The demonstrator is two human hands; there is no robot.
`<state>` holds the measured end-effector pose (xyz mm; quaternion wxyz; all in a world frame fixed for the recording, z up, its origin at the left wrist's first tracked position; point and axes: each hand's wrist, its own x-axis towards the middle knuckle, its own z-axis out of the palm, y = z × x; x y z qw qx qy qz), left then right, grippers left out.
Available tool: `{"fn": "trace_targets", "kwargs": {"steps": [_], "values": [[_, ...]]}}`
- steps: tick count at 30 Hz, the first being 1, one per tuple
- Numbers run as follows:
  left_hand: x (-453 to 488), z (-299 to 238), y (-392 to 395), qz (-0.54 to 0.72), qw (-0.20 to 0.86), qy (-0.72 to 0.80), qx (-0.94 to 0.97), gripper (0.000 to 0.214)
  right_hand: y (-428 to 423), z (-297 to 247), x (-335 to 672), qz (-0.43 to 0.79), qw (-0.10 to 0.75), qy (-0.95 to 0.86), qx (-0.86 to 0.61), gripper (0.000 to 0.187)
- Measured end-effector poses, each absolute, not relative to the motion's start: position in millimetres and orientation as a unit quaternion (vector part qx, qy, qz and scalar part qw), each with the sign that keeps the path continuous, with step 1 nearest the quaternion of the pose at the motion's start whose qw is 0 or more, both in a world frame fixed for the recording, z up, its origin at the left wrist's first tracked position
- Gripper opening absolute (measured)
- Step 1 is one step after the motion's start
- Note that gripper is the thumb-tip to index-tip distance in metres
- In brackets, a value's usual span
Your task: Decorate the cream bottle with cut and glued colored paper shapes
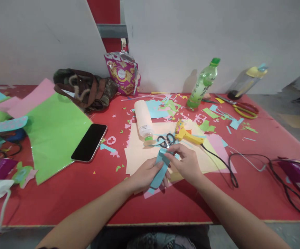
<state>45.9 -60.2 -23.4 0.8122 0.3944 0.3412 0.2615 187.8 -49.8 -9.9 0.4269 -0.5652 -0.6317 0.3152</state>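
My left hand holds a folded blue paper strip from below, its thumb pressed on top. At the strip's upper end, the fingers of my right hand pinch the paper's edge. Just beyond the hands lie black-handled scissors, with a yellow glue gun to their right. A white glue bottle with a green cap lies on its side to their left. Underneath are cream paper sheets and a pink sheet.
A phone rests partly on a green sheet at left. Paper scraps, a green drink bottle, a snack bag, a camouflage bag and red-yellow scissors lie behind. A black cord runs right to a purple power strip.
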Motion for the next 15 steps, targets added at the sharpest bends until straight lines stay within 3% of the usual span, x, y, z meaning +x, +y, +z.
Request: {"fn": "trace_targets", "kwargs": {"steps": [3,15], "values": [[45.6,-24.5,-60.2,0.257,0.806,0.342,0.409,0.036,-49.7,-12.5,187.7,0.321,0.433,-0.626,-0.563,0.018],[44.5,-24.6,-60.5,0.255,0.786,0.344,0.445,0.038,-49.5,-8.3,186.4,0.388,0.423,-0.591,-0.567,0.014]]}}
